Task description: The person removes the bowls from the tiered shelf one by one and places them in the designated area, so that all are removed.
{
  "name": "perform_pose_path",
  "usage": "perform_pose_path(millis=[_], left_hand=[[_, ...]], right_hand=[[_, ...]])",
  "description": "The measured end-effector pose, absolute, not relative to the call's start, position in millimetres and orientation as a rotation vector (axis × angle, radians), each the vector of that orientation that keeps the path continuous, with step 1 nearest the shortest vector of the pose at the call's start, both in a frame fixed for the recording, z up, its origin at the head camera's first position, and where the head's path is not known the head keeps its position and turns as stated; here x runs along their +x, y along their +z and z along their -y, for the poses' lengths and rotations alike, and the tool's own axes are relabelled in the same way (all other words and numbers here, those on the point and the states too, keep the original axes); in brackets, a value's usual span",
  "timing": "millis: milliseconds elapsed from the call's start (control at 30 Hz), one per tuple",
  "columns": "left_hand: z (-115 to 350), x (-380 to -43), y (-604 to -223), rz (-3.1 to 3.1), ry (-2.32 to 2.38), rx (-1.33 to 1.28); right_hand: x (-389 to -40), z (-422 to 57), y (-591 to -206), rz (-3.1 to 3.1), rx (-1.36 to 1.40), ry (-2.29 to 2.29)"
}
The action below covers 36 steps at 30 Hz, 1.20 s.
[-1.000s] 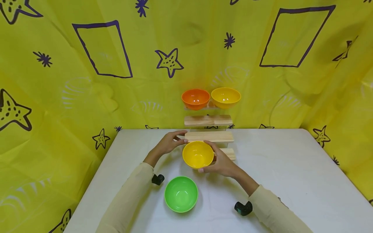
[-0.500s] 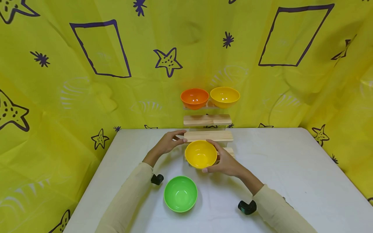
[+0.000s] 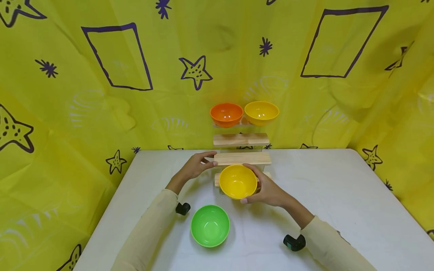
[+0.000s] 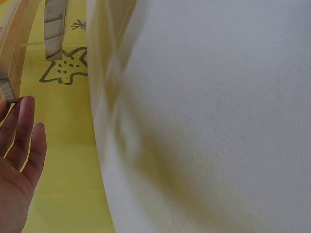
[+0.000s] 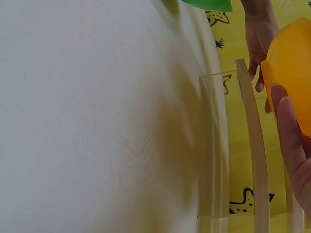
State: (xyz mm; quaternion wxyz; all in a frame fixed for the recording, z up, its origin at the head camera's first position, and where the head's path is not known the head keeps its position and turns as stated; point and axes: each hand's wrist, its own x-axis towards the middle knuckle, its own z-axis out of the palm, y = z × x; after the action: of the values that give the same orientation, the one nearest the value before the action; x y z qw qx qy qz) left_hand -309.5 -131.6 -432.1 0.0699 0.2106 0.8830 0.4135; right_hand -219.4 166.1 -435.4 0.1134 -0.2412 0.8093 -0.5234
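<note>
My right hand point(image 3: 268, 190) grips a yellow bowl point(image 3: 238, 181) by its right side, thumb at the near side and fingers at the far side. In the head view the bowl overlaps the lowest board of a stepped wooden rack point(image 3: 242, 158). My left hand point(image 3: 196, 165) pinches the left end of the rack's second board, thumb at the front edge and forefinger at the back. In the left wrist view its fingers point(image 4: 24, 126) look nearly straight against the board's end. The right wrist view shows the yellow bowl point(image 5: 291, 68) tilted beside the thumb.
A green bowl point(image 3: 210, 226) sits on the white table point(image 3: 322, 195) in front of the rack. On the rack's top step stand an orange bowl point(image 3: 226, 114) and another yellow bowl point(image 3: 262, 113). A yellow patterned curtain point(image 3: 230, 45) hangs behind and at both sides.
My right hand has moved the yellow bowl a little to the right and slightly nearer, showing the left end of the lowest board. My left hand has stayed at the rack.
</note>
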Motion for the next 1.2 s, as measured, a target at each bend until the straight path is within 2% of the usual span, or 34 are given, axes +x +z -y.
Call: perform_pose_path(millis=[1200], left_hand=[[132,-307,-428,-2.656,1.239,0.669]], right_hand=[[-201,-198,-437,-2.272,-0.736,-1.578]])
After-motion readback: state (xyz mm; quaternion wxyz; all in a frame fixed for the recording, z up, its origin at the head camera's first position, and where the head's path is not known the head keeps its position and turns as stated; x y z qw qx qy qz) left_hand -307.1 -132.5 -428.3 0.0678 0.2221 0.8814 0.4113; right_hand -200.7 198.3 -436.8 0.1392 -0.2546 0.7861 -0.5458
